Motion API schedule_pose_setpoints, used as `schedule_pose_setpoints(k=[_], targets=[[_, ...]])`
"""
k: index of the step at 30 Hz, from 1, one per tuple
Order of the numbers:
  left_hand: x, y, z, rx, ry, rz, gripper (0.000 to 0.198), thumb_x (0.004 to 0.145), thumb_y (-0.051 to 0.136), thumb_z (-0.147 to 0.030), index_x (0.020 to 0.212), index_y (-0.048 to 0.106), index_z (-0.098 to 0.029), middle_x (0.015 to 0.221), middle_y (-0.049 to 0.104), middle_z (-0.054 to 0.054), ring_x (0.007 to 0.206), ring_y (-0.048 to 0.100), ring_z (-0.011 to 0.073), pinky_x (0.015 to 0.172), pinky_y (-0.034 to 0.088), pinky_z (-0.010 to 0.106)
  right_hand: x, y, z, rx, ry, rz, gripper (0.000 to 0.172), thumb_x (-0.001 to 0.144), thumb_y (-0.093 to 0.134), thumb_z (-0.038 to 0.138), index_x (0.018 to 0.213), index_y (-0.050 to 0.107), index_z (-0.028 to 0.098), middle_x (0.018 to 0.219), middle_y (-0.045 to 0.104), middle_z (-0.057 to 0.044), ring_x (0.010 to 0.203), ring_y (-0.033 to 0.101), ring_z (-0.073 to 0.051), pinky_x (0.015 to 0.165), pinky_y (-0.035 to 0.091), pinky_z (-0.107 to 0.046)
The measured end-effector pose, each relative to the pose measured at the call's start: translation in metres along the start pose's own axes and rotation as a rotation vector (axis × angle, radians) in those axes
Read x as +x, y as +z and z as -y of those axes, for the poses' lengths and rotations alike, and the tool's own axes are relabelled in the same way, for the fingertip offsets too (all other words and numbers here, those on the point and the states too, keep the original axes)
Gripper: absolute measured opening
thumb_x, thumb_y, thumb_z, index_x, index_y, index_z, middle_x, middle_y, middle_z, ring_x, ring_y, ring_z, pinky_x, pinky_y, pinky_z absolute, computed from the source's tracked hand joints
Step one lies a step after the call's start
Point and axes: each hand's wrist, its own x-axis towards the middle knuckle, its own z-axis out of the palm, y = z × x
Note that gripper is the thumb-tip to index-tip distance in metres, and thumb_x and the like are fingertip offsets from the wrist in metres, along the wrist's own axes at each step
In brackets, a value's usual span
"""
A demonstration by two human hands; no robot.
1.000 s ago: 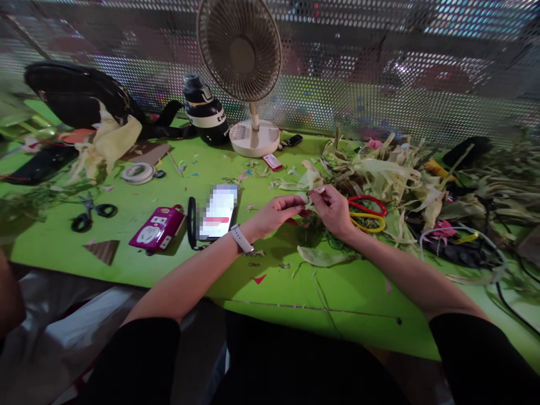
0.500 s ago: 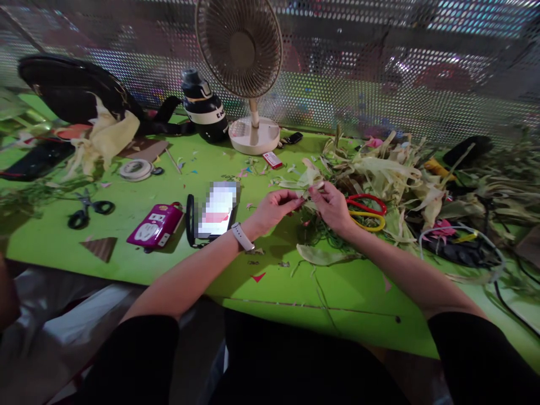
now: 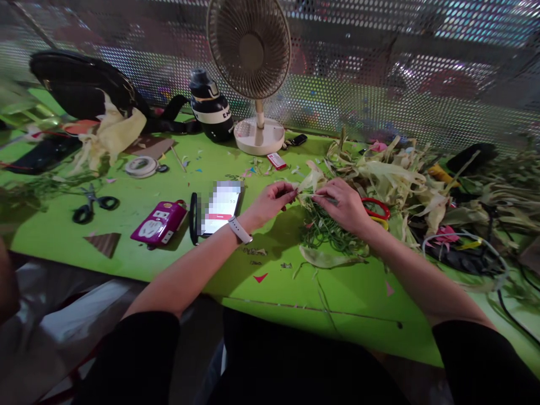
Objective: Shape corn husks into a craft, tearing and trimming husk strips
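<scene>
Over the green table, my left hand [image 3: 274, 203], with a pale watch strap on its wrist, has thumb and fingers pinched at the left end of a pale corn husk [image 3: 311, 179]. From the other side my right hand [image 3: 345, 207] pinches a thin strip at the husk's right edge. Below them lies a tangle of green strings [image 3: 331, 232]. Red- and yellow-handled scissors [image 3: 377, 208] are partly hidden behind my right forearm. A loose husk leaf [image 3: 329, 257] rests just in front of the tangle.
A heap of dry husks [image 3: 392, 174] spreads to the right. At the back stand a fan [image 3: 259, 135] and a black bottle [image 3: 213, 115]. A phone [image 3: 221, 205], a purple power adapter [image 3: 159, 224], black scissors [image 3: 93, 203] and a tape roll [image 3: 141, 166] lie left.
My hands have moved apart, the right one shifting right and uncovering more of the green tangle. The whole view has shifted slightly.
</scene>
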Motion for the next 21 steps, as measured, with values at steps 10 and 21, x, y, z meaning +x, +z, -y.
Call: schedule_pose_setpoints(k=[10,21], targets=[[-0.014,0.014,0.0,0.489,0.304,0.295,0.014,0.084,0.054,-0.022,0.092,0.063,-0.015,0.086,0.066,0.005,0.077,0.057,0.0147,0.073,0.048,0.031,0.0,0.006,0.003,-0.135,-0.353,0.032,0.025,0.099,0.045,0.037,0.089,0.061,0.02,0.08,0.069,-0.006,0.08,0.063,-0.021,0.092,0.048,-0.041],[-0.016,0.013,-0.009,0.35,0.327,0.32,0.013,0.087,0.057,-0.026,0.093,0.061,-0.015,0.091,0.063,0.006,0.081,0.058,0.0139,0.074,0.049,0.028,-0.006,0.007,0.009,0.001,0.003,0.033,0.029,0.098,0.045,0.045,0.09,0.059,0.02,0.073,0.066,-0.003,0.062,0.059,-0.015,0.059,0.043,-0.025]])
